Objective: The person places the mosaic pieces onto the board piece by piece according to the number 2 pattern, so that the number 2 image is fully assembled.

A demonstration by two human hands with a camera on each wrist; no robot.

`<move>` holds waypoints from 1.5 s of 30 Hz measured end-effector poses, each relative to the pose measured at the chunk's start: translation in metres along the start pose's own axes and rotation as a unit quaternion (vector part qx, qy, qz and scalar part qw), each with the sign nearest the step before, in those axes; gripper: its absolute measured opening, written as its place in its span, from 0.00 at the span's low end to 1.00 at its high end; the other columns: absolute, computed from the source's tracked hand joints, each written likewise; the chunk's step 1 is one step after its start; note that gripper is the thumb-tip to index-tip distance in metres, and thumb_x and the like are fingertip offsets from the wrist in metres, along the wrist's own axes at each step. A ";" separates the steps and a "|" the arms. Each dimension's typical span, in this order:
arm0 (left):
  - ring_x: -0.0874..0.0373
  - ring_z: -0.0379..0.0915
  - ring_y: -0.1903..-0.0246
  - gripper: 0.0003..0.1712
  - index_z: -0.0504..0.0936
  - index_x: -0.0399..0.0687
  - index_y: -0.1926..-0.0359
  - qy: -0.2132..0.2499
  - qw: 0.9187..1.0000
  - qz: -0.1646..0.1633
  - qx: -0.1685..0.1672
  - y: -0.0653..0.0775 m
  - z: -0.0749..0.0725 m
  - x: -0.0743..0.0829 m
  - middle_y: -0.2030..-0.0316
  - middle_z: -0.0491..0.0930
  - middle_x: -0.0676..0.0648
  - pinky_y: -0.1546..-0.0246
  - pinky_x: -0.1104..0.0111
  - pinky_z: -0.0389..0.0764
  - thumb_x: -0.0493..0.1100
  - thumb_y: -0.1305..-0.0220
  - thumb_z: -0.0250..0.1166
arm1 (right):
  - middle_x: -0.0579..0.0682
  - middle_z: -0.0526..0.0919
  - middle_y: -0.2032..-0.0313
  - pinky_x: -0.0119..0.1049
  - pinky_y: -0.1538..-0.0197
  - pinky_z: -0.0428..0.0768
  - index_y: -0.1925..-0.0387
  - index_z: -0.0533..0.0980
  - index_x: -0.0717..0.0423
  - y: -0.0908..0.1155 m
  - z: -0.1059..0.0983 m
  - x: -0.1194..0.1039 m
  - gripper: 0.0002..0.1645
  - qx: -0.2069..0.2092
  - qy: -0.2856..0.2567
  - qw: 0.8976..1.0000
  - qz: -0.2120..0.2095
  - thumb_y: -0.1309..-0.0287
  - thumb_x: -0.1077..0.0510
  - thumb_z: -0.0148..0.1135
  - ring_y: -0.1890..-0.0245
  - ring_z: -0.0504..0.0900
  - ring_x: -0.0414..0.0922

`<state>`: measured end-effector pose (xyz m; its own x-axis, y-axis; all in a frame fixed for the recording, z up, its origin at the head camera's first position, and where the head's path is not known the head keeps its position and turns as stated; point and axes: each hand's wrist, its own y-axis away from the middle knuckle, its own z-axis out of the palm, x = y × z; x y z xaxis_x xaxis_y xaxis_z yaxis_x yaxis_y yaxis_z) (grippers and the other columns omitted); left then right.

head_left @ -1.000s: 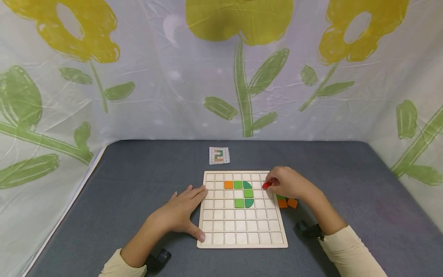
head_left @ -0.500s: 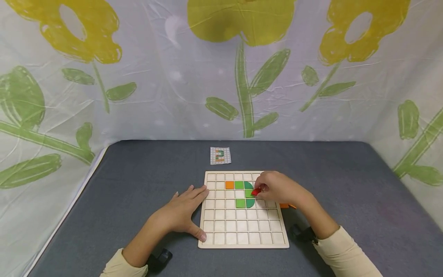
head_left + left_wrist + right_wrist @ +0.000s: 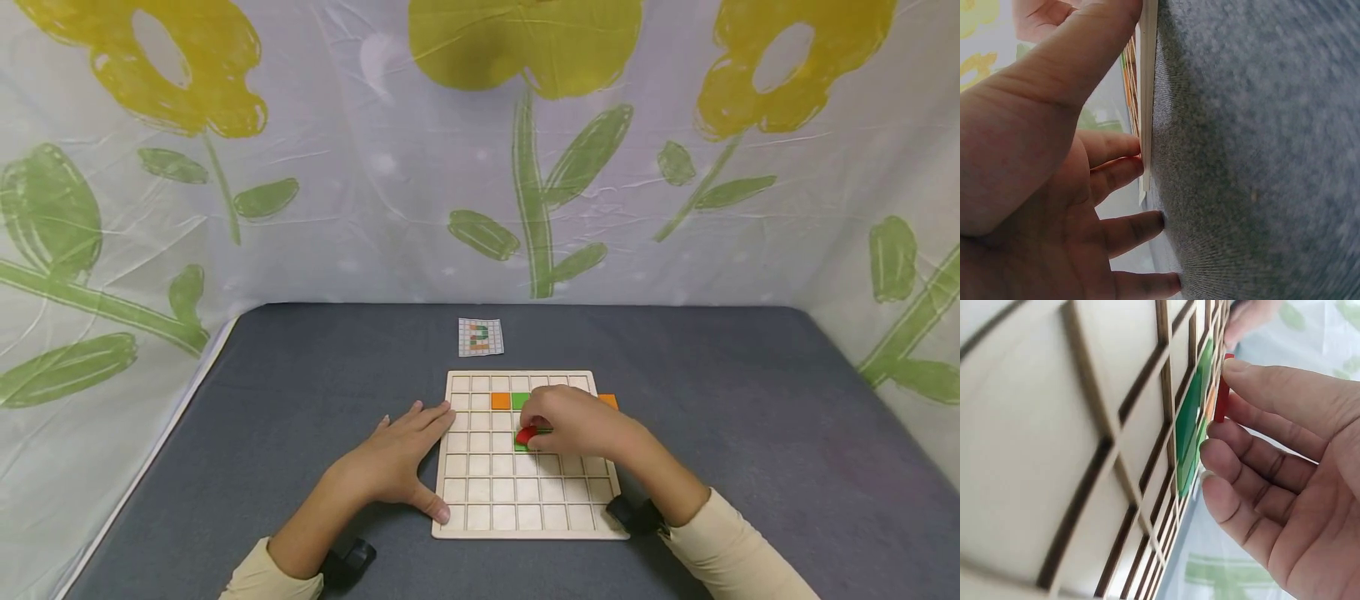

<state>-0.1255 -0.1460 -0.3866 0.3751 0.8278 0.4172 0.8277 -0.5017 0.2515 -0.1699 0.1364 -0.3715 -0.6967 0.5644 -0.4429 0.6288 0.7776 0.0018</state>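
Note:
My right hand [image 3: 570, 421] pinches a small red tile [image 3: 526, 436] between thumb and fingers, over the middle of a wooden grid board [image 3: 528, 492]. In the right wrist view the red tile [image 3: 1223, 390] stands on edge, close over the board, with the other fingers curled below it. An orange tile [image 3: 500, 402] and a light green tile [image 3: 520, 402] sit in the board's second row. Part of another light green tile [image 3: 520, 447] shows under the red one; my hand hides the rest. My left hand [image 3: 390, 462] spreads its fingers along the board's left edge, thumb on the near corner.
A small card [image 3: 481, 337] printed with a coloured grid pattern lies behind the board. An orange tile [image 3: 609, 402] shows just past the board's right edge, partly behind my right hand. A grey cloth [image 3: 750, 400] covers the table, and a flowered curtain [image 3: 360, 167] hangs behind.
My right hand has carried the red tile leftward and nearer, from the board's right edge to its middle, now covering several green tiles. My left hand stays at the board's left edge.

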 end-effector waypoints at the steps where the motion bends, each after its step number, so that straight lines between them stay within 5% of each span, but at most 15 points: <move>1: 0.38 0.42 0.25 0.76 0.58 0.46 0.22 0.000 1.000 0.000 0.000 0.000 0.000 0.000 0.23 0.53 0.46 0.37 0.30 0.49 0.70 0.71 0.81 | 0.41 0.77 0.73 0.31 0.68 0.69 0.68 0.85 0.53 -0.002 0.001 -0.002 0.05 -0.003 0.002 1.000 -0.001 0.46 0.64 0.74 0.72 0.67 0.36; 7: 0.38 0.43 0.25 0.75 0.59 0.46 0.23 -0.002 1.000 0.002 0.000 0.000 0.000 -0.001 0.23 0.53 0.46 0.37 0.30 0.49 0.71 0.71 0.81 | 0.42 0.79 0.71 0.33 0.64 0.74 0.70 0.83 0.53 -0.016 0.010 -0.012 0.05 -0.018 0.022 1.000 0.011 0.46 0.64 0.74 0.70 0.72 0.38; 17: 0.37 0.44 0.25 0.75 0.59 0.45 0.23 -0.003 1.000 0.003 0.005 0.001 0.000 -0.001 0.23 0.53 0.46 0.37 0.30 0.50 0.71 0.71 0.81 | 0.39 0.72 0.79 0.31 0.72 0.69 0.83 0.78 0.50 -0.031 0.016 -0.030 0.15 -0.005 0.086 0.996 0.026 0.55 0.70 0.73 0.77 0.67 0.38; 26: 0.37 0.43 0.25 0.75 0.59 0.45 0.23 -0.002 1.000 0.011 0.008 0.001 0.002 -0.002 0.23 0.53 0.45 0.37 0.29 0.50 0.71 0.71 0.81 | 0.44 0.74 0.76 0.32 0.72 0.75 0.78 0.83 0.53 -0.017 0.026 -0.045 0.09 0.030 0.257 0.966 -0.012 0.49 0.68 0.70 0.77 0.71 0.41; 32: 0.36 0.44 0.25 0.75 0.59 0.44 0.23 -0.001 1.000 0.008 0.005 0.002 0.000 0.000 0.23 0.53 0.45 0.37 0.30 0.50 0.70 0.71 0.82 | 0.46 0.78 0.67 0.32 0.63 0.77 0.63 0.87 0.57 -0.001 0.023 -0.044 0.08 0.024 0.190 0.981 -0.014 0.39 0.68 0.65 0.68 0.73 0.43; 37: 0.36 0.44 0.25 0.75 0.59 0.44 0.23 0.002 1.000 0.011 0.004 0.001 0.000 0.000 0.23 0.53 0.45 0.37 0.30 0.50 0.69 0.70 0.82 | 0.50 0.83 0.55 0.38 0.50 0.79 0.61 0.85 0.58 0.015 0.020 -0.040 0.08 0.019 0.133 0.991 -0.024 0.39 0.68 0.63 0.54 0.79 0.48; 45: 0.37 0.42 0.25 0.75 0.58 0.45 0.23 0.002 1.000 0.008 -0.001 0.001 -0.001 -0.001 0.23 0.52 0.45 0.36 0.30 0.49 0.70 0.70 0.81 | 0.54 0.77 0.37 0.41 0.46 0.77 0.57 0.83 0.52 0.032 0.006 -0.042 0.10 -0.085 0.041 0.995 0.016 0.42 0.61 0.70 0.37 0.75 0.48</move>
<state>-0.1255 -0.1475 -0.3863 0.3857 0.8189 0.4250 0.8213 -0.5147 0.2463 -0.1185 0.1363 -0.3580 -0.7079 0.6043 -0.3657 0.5876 0.7911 0.1697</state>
